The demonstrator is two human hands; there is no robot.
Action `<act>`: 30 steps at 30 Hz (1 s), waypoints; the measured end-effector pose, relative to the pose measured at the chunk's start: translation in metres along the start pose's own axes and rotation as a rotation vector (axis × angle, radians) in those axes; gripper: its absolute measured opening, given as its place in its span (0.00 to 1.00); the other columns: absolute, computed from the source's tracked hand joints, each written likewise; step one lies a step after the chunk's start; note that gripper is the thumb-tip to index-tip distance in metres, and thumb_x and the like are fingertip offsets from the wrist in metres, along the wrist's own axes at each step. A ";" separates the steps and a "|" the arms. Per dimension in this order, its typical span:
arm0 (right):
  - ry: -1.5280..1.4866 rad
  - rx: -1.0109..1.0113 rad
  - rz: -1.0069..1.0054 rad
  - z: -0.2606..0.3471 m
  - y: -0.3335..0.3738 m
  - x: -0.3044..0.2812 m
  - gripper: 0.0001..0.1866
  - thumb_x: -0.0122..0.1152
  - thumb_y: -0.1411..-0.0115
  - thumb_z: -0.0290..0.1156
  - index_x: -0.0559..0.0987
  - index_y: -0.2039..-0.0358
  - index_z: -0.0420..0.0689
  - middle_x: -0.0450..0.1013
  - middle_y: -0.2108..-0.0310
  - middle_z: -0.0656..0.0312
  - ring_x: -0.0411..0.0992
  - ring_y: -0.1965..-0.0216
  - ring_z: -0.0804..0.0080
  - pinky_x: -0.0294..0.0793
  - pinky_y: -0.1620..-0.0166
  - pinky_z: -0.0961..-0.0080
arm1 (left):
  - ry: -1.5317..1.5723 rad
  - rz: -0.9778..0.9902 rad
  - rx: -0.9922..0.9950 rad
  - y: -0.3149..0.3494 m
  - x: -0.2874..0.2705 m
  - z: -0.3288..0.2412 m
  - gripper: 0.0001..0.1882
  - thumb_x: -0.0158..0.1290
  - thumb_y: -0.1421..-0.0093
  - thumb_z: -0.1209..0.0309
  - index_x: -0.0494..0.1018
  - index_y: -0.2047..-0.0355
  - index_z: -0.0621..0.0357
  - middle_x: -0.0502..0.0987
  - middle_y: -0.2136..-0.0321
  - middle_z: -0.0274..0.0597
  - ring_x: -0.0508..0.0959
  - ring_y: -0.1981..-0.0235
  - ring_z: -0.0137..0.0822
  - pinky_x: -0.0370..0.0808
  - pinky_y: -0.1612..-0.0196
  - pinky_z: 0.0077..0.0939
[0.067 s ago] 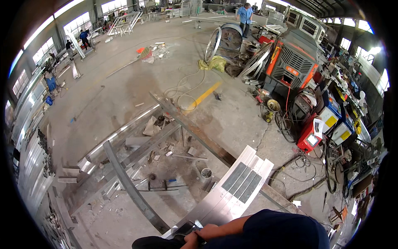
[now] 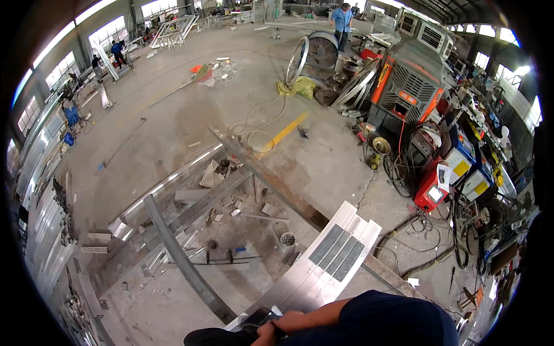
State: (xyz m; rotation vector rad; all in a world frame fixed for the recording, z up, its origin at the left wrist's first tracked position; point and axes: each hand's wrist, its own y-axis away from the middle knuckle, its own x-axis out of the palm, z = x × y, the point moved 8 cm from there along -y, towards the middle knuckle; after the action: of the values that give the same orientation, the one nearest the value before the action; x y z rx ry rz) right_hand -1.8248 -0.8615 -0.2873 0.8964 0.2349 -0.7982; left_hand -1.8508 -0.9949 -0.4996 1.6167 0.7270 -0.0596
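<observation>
Close together at the bottom edge are my right hand (image 2: 290, 320) and my left hand (image 2: 267, 331), their fingers curled round a dark object (image 2: 258, 319). Its kind is hidden by the fingers and the picture's edge. A small shiny piece (image 2: 277, 310) shows beside my right hand. Just beyond my hands lies a stack of long, pale metal profiles (image 2: 294, 286), with dark grey rectangular patches (image 2: 337, 251) near its far end. The profiles rest across a steel beam frame (image 2: 288, 202).
A curved steel bar (image 2: 179, 254) stands left of the profiles. Offcuts and a small bucket (image 2: 287, 240) lie inside the frame. At right are a red machine (image 2: 431, 187), cables (image 2: 404, 236) and a large orange-grey machine (image 2: 407, 86). A person in blue (image 2: 341, 23) stands far off.
</observation>
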 end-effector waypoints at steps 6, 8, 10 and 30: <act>-0.112 0.078 -0.018 0.013 0.012 -0.019 0.23 0.57 0.47 0.38 0.69 0.51 0.48 0.77 0.66 0.48 0.77 0.64 0.46 0.75 0.65 0.50 | 0.483 0.042 -0.008 0.043 -0.020 0.016 0.22 0.47 0.38 0.58 0.74 0.53 0.62 0.78 0.56 0.47 0.76 0.53 0.44 0.71 0.51 0.33; -0.065 0.174 -0.254 -0.007 0.014 -0.022 0.23 0.56 0.46 0.37 0.68 0.49 0.47 0.77 0.69 0.47 0.77 0.67 0.46 0.74 0.66 0.49 | 0.566 0.067 0.226 0.071 -0.035 -0.043 0.24 0.48 0.38 0.59 0.68 0.50 0.69 0.75 0.56 0.50 0.75 0.57 0.41 0.72 0.54 0.36; 0.015 0.158 -0.064 0.010 0.018 -0.043 0.33 0.58 0.49 0.34 0.62 0.43 0.36 0.77 0.70 0.46 0.77 0.67 0.48 0.75 0.66 0.51 | 0.659 0.000 0.123 0.127 -0.075 -0.077 0.21 0.48 0.38 0.60 0.72 0.57 0.69 0.77 0.63 0.51 0.76 0.62 0.44 0.72 0.59 0.38; -0.071 0.170 0.019 0.011 -0.008 -0.041 0.36 0.56 0.46 0.32 0.57 0.38 0.35 0.78 0.66 0.50 0.78 0.65 0.53 0.76 0.63 0.60 | 0.347 -0.213 0.068 0.080 -0.085 -0.035 0.19 0.50 0.43 0.62 0.77 0.74 0.71 0.78 0.76 0.60 0.80 0.73 0.53 0.72 0.68 0.42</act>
State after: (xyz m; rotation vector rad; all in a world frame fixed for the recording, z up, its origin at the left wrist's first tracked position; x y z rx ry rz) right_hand -1.8603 -0.8513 -0.2651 1.0263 0.0974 -0.8392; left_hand -1.8928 -0.9979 -0.3856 1.6277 1.1746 0.0442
